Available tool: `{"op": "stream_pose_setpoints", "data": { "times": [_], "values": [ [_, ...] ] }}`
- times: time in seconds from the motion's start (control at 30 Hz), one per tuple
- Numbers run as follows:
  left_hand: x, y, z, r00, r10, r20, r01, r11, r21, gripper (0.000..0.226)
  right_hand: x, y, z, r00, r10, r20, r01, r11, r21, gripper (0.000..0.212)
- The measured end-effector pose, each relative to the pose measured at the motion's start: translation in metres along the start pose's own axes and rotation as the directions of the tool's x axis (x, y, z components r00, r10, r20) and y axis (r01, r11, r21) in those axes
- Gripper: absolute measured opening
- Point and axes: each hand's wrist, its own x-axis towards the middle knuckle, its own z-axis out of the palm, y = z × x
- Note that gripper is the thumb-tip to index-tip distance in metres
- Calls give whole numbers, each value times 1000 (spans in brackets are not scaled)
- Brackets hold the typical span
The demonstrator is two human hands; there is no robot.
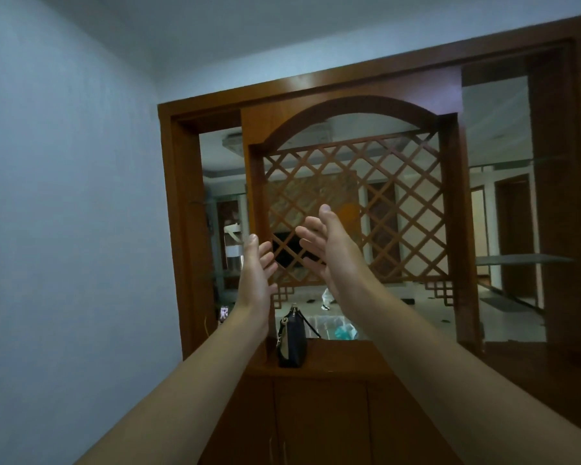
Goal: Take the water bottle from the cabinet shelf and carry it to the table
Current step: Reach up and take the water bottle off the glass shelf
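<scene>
A water bottle point(232, 248) with a white lid and a metal body stands on a glass shelf in the left bay of a wooden cabinet point(316, 391). Both my arms are stretched out towards the cabinet's lattice panel point(383, 203). My left hand point(257, 270) is raised just right of the bottle, apart from it, fingers spread, palm facing right. My right hand point(326, 245) is held higher, in front of the lattice, fingers spread and palm facing left. Neither hand holds anything.
A dark handbag point(292, 340) with a chain strap stands on the cabinet's counter below my hands. Glass shelves point(520, 258) fill the right bay. A pale wall point(64, 213) is on the left. Another room shows through the lattice.
</scene>
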Motion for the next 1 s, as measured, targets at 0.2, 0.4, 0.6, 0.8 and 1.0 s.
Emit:
{"op": "stream_pose_setpoints", "data": {
  "times": [0.2,0.4,0.6,0.8,1.0],
  "values": [
    [66,-32,17,997,29,-68,-24,997,77,66,67,42,-19,998,2,61,-4,999,43,63],
    [107,-65,17,991,43,-130,-28,992,119,66,102,86,-14,990,55,131,-63,997,54,59],
    [157,-79,3,975,42,-217,-26,997,78,63,149,108,-17,987,36,155,-44,998,47,57],
    [206,-111,-26,962,37,-271,-24,998,51,65,188,146,-2,988,61,143,-65,997,29,59],
    [274,-140,-52,973,83,-216,-77,996,36,63,240,187,27,986,88,144,-96,994,50,59]
  ]
}}
